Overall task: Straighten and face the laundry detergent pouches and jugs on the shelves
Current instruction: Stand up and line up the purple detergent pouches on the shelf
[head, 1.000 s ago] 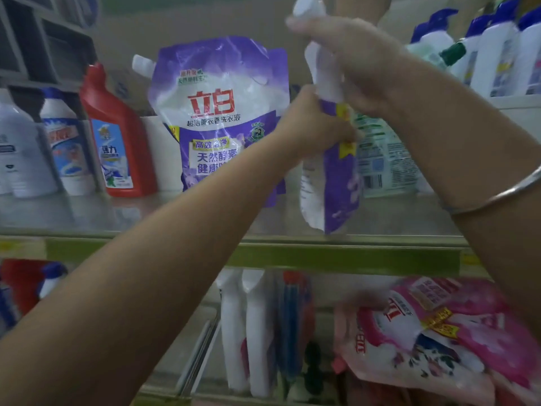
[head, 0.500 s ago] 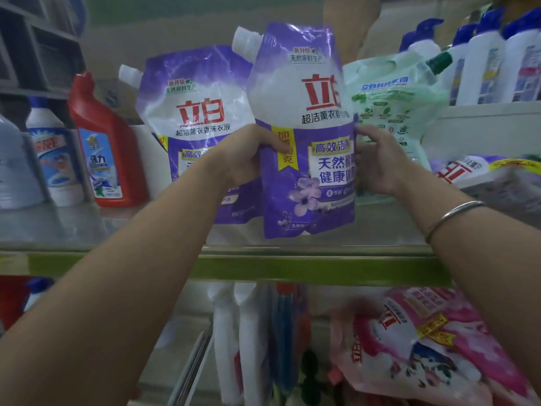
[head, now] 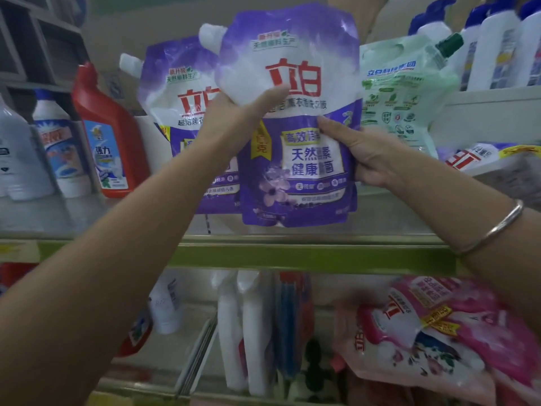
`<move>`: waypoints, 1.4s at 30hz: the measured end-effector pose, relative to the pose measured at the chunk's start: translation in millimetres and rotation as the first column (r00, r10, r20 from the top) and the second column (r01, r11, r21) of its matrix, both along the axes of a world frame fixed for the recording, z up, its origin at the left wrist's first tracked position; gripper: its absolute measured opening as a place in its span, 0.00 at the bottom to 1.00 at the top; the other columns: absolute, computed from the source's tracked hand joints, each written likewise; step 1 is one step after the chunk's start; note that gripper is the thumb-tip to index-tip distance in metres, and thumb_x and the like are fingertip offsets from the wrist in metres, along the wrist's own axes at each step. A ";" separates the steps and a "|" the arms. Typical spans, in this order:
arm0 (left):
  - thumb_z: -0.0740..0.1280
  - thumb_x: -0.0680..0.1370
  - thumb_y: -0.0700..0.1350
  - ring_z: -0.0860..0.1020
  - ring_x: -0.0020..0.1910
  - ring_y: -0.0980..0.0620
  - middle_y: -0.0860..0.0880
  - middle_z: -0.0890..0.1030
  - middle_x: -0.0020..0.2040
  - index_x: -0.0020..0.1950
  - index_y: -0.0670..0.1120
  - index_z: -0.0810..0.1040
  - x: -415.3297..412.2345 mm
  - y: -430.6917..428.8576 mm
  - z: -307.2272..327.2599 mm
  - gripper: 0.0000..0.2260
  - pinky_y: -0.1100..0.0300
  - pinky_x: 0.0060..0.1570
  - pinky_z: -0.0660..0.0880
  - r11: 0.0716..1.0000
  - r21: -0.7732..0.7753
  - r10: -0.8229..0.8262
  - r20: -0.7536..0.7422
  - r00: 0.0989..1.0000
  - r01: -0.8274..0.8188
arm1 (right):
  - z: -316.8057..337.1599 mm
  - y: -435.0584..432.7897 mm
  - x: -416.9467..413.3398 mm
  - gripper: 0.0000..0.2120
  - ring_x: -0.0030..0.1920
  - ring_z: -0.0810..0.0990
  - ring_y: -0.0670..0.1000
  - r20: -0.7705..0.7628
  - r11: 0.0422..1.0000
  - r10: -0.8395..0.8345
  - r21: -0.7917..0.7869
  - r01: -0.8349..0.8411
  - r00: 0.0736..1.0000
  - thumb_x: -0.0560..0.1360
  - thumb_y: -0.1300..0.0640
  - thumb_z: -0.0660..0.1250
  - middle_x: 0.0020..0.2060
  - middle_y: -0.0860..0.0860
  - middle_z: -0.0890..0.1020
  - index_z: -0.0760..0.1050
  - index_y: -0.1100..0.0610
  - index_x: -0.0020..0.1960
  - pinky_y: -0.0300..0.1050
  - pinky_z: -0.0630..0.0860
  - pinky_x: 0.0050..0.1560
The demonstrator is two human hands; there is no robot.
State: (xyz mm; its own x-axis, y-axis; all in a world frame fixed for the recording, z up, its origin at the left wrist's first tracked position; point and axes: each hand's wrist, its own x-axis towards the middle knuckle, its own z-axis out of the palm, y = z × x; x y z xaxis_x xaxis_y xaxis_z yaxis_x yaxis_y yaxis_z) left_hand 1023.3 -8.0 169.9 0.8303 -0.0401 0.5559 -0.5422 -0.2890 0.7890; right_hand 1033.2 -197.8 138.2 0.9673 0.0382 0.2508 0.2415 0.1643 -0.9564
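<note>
I hold a purple detergent pouch (head: 295, 159) upright with its label facing me, just above the front of the upper shelf (head: 292, 254). My left hand (head: 237, 118) grips its upper left side, thumb across the white part. My right hand (head: 360, 155) grips its right edge lower down. A second purple pouch (head: 175, 92) of the same kind stands behind and to the left, partly hidden by my left hand. A pale green pouch (head: 401, 92) stands at the right behind the held one.
A red bottle (head: 105, 133) and white bottles (head: 61, 142) stand at the left of the shelf. White bottles with blue caps (head: 497, 45) sit on a higher ledge at the right. Pink pouches (head: 433, 341) lie on the lower shelf, beside white spray bottles (head: 246, 332).
The held pouch turned from edge-on to label-forward, then rose a little. My left hand slid up to its white upper part; my right hand moved from its top to its right edge.
</note>
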 end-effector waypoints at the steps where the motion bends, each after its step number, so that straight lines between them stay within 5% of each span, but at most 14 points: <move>1: 0.72 0.68 0.59 0.82 0.46 0.55 0.54 0.83 0.47 0.52 0.52 0.77 -1.5 4.5 2.8 0.18 0.54 0.50 0.79 1.000 -0.007 0.004 0.019 1.000 -0.004 | -0.6 7.8 -3.6 0.26 0.42 0.85 0.54 0.007 1.000 0.012 0.011 -0.012 1.000 0.60 0.52 0.75 0.48 0.59 0.84 0.78 0.60 0.56 0.56 0.81 0.45; 4: 0.73 0.71 0.51 0.83 0.40 0.62 0.55 0.83 0.46 0.53 0.51 0.79 -3.9 26.8 5.4 0.13 0.64 0.44 0.80 0.996 -0.083 0.032 0.080 0.996 -0.025 | -2.8 30.1 -13.2 0.32 0.45 0.85 0.56 0.019 0.994 0.110 -0.023 -0.110 0.994 0.56 0.55 0.76 0.49 0.59 0.84 0.77 0.61 0.59 0.56 0.81 0.47; 8: 0.72 0.72 0.51 0.81 0.33 0.65 0.53 0.82 0.47 0.55 0.49 0.78 -3.0 70.3 6.9 0.13 0.71 0.35 0.78 0.990 -0.079 0.124 0.068 0.990 -0.119 | -5.7 64.6 -18.0 0.21 0.39 0.85 0.52 0.050 0.972 0.190 -0.151 -0.181 0.981 0.64 0.65 0.75 0.41 0.53 0.85 0.76 0.60 0.56 0.50 0.83 0.39; 12: 0.68 0.74 0.54 0.78 0.25 0.68 0.55 0.79 0.42 0.56 0.49 0.75 1.7 105.9 8.4 0.14 0.74 0.24 0.73 0.977 0.026 0.210 0.030 0.977 -0.210 | -13.4 101.9 -5.5 0.34 0.47 0.84 0.52 0.173 0.928 0.084 -0.372 -0.014 0.981 0.56 0.52 0.81 0.50 0.51 0.84 0.72 0.56 0.59 0.54 0.81 0.48; 14: 0.70 0.71 0.59 0.80 0.29 0.67 0.54 0.81 0.45 0.58 0.47 0.75 2.7 114.7 9.0 0.22 0.72 0.29 0.76 0.959 0.024 0.280 0.048 0.959 -0.281 | -14.2 111.5 0.5 0.36 0.50 0.83 0.51 0.238 0.895 0.052 -0.442 0.060 0.970 0.56 0.48 0.81 0.53 0.49 0.82 0.70 0.56 0.59 0.53 0.81 0.51; 16: 0.70 0.59 0.71 0.82 0.49 0.59 0.49 0.79 0.58 0.67 0.44 0.68 2.4 117.4 8.9 0.45 0.61 0.51 0.79 0.913 0.031 0.404 0.082 0.911 -0.407 | -12.7 116.0 3.0 0.34 0.51 0.81 0.50 0.282 0.851 -0.014 -0.500 0.159 0.959 0.59 0.46 0.80 0.55 0.48 0.80 0.68 0.57 0.58 0.51 0.80 0.51; 18: 0.70 0.55 0.73 0.70 0.68 0.49 0.46 0.67 0.72 0.76 0.43 0.51 -3.1 109.3 -0.8 0.60 0.51 0.68 0.67 0.857 0.085 0.494 0.150 0.857 -0.509 | -11.5 115.6 5.3 0.38 0.52 0.80 0.49 0.320 0.801 -0.069 -0.546 0.244 0.945 0.58 0.41 0.78 0.57 0.49 0.79 0.68 0.56 0.61 0.49 0.80 0.52; 20: 0.72 0.59 0.68 0.56 0.75 0.48 0.43 0.51 0.77 0.77 0.44 0.39 -16.1 94.2 -23.3 0.61 0.54 0.71 0.57 0.816 0.240 0.471 0.253 0.845 -0.526 | -12.4 113.1 1.8 0.50 0.53 0.81 0.48 0.370 0.779 -0.067 -0.561 0.280 0.927 0.49 0.29 0.75 0.57 0.47 0.79 0.68 0.54 0.63 0.49 0.80 0.52; 22: 0.69 0.55 0.72 0.47 0.77 0.46 0.40 0.41 0.77 0.76 0.43 0.36 -29.7 82.7 -49.2 0.64 0.53 0.72 0.54 0.762 0.356 0.448 0.312 0.838 -0.540 | -15.3 107.8 -3.4 0.55 0.55 0.80 0.47 0.394 0.771 -0.061 -0.564 0.294 0.917 0.48 0.30 0.76 0.59 0.47 0.78 0.64 0.54 0.67 0.48 0.80 0.51; 25: 0.58 0.50 0.80 0.42 0.76 0.41 0.36 0.38 0.76 0.76 0.42 0.36 -30.4 87.7 -78.5 0.68 0.46 0.72 0.53 0.665 0.467 0.434 0.395 0.810 -0.583 | -27.0 97.5 -10.4 0.61 0.60 0.77 0.47 0.358 0.718 -0.010 -0.648 0.256 0.934 0.53 0.44 0.81 0.65 0.47 0.74 0.49 0.56 0.75 0.48 0.77 0.58; 28: 0.56 0.48 0.81 0.39 0.76 0.40 0.38 0.36 0.76 0.75 0.44 0.33 -26.3 92.3 -90.0 0.68 0.43 0.73 0.49 0.594 0.579 0.423 0.366 0.829 -0.559 | -43.0 100.6 -13.8 0.72 0.64 0.74 0.48 0.243 0.603 0.083 -0.784 0.146 0.966 0.44 0.38 0.79 0.69 0.45 0.70 0.38 0.48 0.76 0.50 0.73 0.64; 32: 0.69 0.55 0.71 0.38 0.76 0.39 0.40 0.34 0.75 0.74 0.47 0.30 -17.8 89.6 -84.6 0.65 0.46 0.73 0.47 0.589 0.614 0.435 0.305 0.847 -0.524 | -48.0 101.1 -7.0 0.62 0.62 0.75 0.49 0.238 0.637 0.040 -0.754 0.159 0.970 0.53 0.45 0.81 0.66 0.47 0.72 0.46 0.50 0.75 0.51 0.73 0.64; 36: 0.70 0.56 0.71 0.39 0.76 0.38 0.38 0.34 0.75 0.74 0.46 0.30 -10.1 86.4 -79.7 0.65 0.46 0.74 0.46 0.554 0.653 0.446 0.291 0.846 -0.516 | -42.1 104.7 -6.7 0.50 0.59 0.77 0.53 0.235 0.598 0.014 -0.781 0.180 0.972 0.61 0.53 0.79 0.63 0.52 0.74 0.51 0.56 0.72 0.52 0.74 0.61; 42: 0.66 0.59 0.73 0.42 0.76 0.39 0.39 0.35 0.76 0.73 0.46 0.28 -27.6 83.8 -65.2 0.63 0.42 0.73 0.47 0.427 0.784 0.486 0.221 0.846 -0.450 | -39.8 103.5 -21.8 0.57 0.62 0.74 0.55 0.262 0.442 -0.029 -0.862 0.247 0.965 0.62 0.48 0.78 0.66 0.54 0.72 0.42 0.57 0.76 0.46 0.72 0.60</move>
